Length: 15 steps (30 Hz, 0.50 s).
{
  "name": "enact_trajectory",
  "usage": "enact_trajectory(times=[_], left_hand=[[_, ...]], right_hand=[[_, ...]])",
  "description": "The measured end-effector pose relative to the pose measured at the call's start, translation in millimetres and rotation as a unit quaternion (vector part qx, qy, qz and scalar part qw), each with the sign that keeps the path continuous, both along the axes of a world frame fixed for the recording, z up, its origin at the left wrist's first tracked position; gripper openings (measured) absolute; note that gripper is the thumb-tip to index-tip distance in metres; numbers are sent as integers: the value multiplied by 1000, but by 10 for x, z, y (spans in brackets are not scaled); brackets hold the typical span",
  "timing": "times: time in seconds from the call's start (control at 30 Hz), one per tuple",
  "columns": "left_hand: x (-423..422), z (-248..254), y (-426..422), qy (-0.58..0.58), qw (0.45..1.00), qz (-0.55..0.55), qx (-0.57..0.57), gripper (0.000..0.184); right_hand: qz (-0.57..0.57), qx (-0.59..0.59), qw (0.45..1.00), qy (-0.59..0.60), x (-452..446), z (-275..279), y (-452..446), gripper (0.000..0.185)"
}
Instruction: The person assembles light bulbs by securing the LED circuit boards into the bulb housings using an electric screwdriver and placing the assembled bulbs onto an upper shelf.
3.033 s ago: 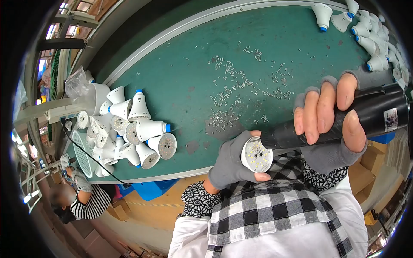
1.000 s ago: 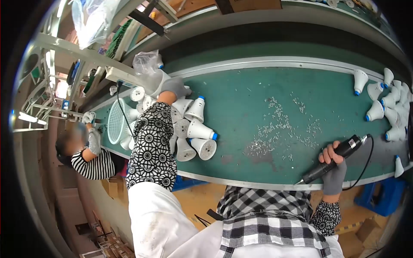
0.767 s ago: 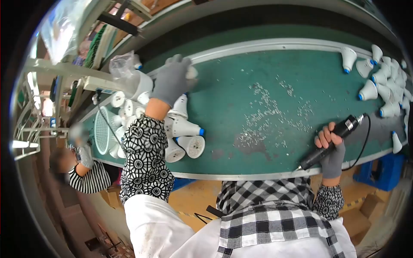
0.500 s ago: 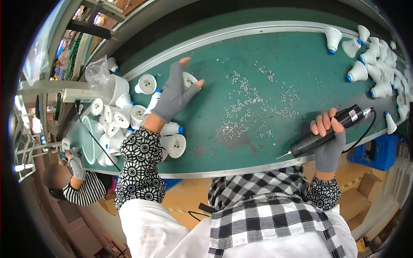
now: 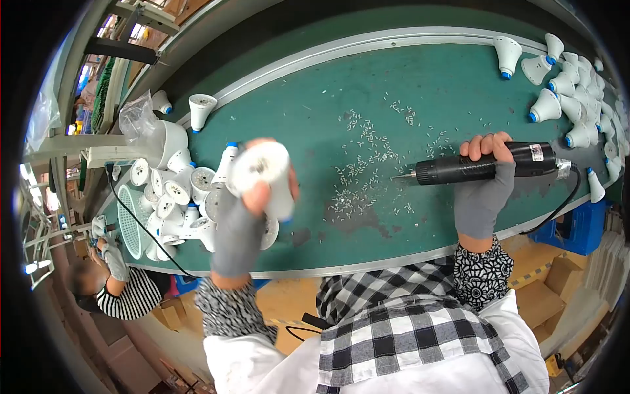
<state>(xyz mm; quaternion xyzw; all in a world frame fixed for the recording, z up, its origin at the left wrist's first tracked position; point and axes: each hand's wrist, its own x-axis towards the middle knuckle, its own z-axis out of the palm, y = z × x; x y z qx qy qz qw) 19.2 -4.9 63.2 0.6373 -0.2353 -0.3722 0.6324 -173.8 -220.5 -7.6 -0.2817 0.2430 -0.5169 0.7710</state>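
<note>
In my gloved left hand (image 5: pixel 243 226) is a white lamp housing (image 5: pixel 266 167), its round open face turned up toward me; both are blurred by motion. My right hand (image 5: pixel 484 174) wraps around a black electric screwdriver (image 5: pixel 459 169), whose thin bit points left over the bench. Many small silvery screws (image 5: pixel 361 157) lie scattered on the green bench (image 5: pixel 308 125) between the hands. Left of my left hand sits a heap of similar white housings (image 5: pixel 174 197) with blue ends. One more housing (image 5: pixel 201 111) stands by itself at the bench's back left.
More white housings (image 5: pixel 571 105) crowd the right end. A clear plastic bag (image 5: pixel 143 121), a pale green basket (image 5: pixel 131 223) and a black cable (image 5: pixel 138 213) are on the left. A co-worker in a striped sleeve (image 5: pixel 134 292) sits there. A blue crate (image 5: pixel 574 230) is below right.
My left hand has closed on a lamp housing and brought it nearer to me. My right hand has raised the screwdriver leftward, turning it nearly level. A lone housing now stands at the back left.
</note>
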Motion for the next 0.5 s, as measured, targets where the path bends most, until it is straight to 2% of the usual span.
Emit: enact_trajectory(times=[0.1,0.13,0.2,0.27,0.3,0.33,0.37,0.4,0.5], left_hand=[[-374,-210,98,117,993,17,2,89],[-451,-278,118,140,989,19,45,111],[-600,-402,147,172,983,24,59,105],[-679,-445,153,141,988,-1,69,72],[-722,-416,127,123,989,-13,86,68],[-725,-457,116,51,990,-65,116,68],[-729,-479,65,-102,983,-107,113,68],[-735,-492,2,-251,951,-147,107,69],[-801,-543,-67,-322,919,-211,88,66]], right_hand=[[9,12,1000,15,49,-34,9,12],[10,9,1000,25,54,-46,8,12],[7,11,999,36,53,-59,10,13],[-1,19,999,36,58,-41,4,14],[-5,23,999,32,51,-23,-2,13],[-9,28,999,28,30,8,-10,13],[-13,32,999,24,10,44,-20,13],[-5,60,998,15,-6,98,-35,12],[21,138,990,-12,-90,183,-98,11]])
